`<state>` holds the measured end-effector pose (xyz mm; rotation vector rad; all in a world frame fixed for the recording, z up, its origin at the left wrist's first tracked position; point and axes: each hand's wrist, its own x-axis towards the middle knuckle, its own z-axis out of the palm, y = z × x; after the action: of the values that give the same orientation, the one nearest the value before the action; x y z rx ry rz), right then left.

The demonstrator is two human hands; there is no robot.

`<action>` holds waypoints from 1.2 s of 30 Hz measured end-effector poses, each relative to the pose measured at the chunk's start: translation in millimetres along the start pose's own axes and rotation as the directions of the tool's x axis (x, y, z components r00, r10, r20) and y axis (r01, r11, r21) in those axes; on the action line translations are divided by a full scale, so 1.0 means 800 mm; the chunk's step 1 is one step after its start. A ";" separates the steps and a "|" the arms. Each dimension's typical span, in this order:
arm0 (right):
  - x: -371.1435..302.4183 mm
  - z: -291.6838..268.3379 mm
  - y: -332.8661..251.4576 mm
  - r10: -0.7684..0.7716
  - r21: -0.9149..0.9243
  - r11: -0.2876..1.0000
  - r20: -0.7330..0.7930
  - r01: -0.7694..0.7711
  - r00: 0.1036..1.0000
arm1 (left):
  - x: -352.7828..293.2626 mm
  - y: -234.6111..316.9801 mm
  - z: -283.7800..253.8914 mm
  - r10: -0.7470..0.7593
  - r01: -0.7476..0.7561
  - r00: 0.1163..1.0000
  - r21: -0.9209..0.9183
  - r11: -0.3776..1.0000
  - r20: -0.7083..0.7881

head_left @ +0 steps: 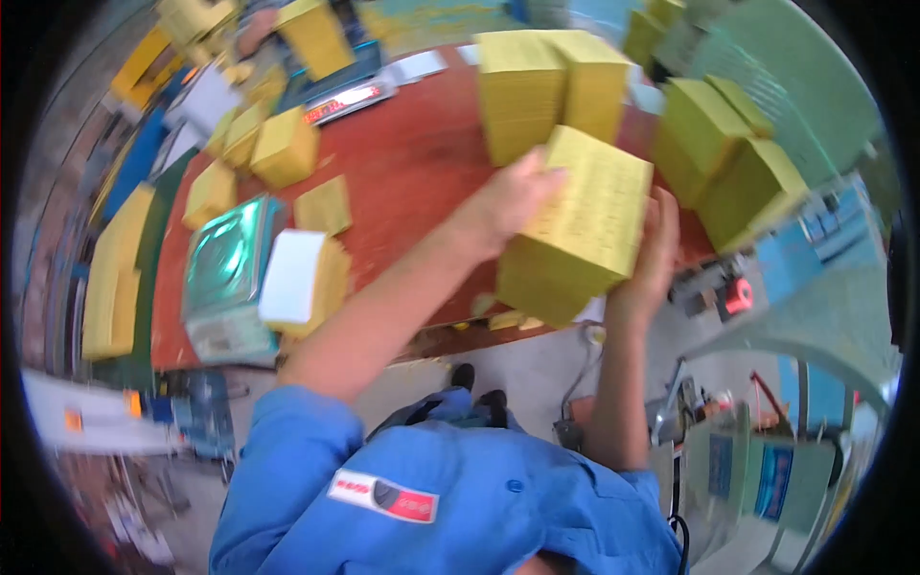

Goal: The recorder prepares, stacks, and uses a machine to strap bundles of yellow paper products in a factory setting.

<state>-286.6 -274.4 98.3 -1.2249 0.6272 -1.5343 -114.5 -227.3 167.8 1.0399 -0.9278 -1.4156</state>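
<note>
A thick block of yellow paper sheets (589, 206), with faint print on its top face, is between my hands at the near right edge of the red table. My left hand (522, 196) grips its left side, the thumb over the top edge. Along the right side of the block lies my right hand (652, 254), its fingers partly hidden behind it. Just beyond stand two tall yellow paper stacks (522, 91) side by side. Whether the held block touches the table cannot be made out.
The red table (412, 144) carries a digital scale (350, 101) with a yellow block on it, a shiny metal-topped box (230, 249), a white-topped stack (292, 273) and small yellow blocks (285, 149). More stacks (704, 139) stand at right. Another person's hand (257, 31) shows far left.
</note>
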 end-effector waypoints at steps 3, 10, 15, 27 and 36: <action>-0.025 -0.023 -0.038 -0.152 -0.122 0.983 -0.116 0.138 0.981 | -0.023 -0.042 -0.009 0.450 -0.234 0.848 0.564 0.792 -0.279; -0.091 -0.026 -0.101 -0.335 0.109 0.936 -0.024 0.336 0.942 | -0.178 -0.120 -0.028 0.449 -0.110 0.751 0.577 0.809 -0.485; -0.134 0.074 -0.100 -0.048 -0.034 0.997 0.486 0.073 0.873 | -0.287 -0.101 -0.098 0.525 0.068 0.605 0.696 0.715 -0.598; -0.197 0.337 0.133 0.165 -0.500 0.796 0.721 0.341 0.673 | -0.361 -0.076 -0.268 0.723 0.346 0.555 0.904 0.250 -0.412; -0.218 0.383 0.141 -0.024 -0.573 0.592 0.690 0.567 0.723 | -0.362 -0.071 -0.318 0.612 0.187 0.668 0.891 0.413 -0.424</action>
<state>31.1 -92.5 40.2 -2.5095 0.6270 -0.9760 115.1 69.3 63.1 1.9769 -1.1525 0.0065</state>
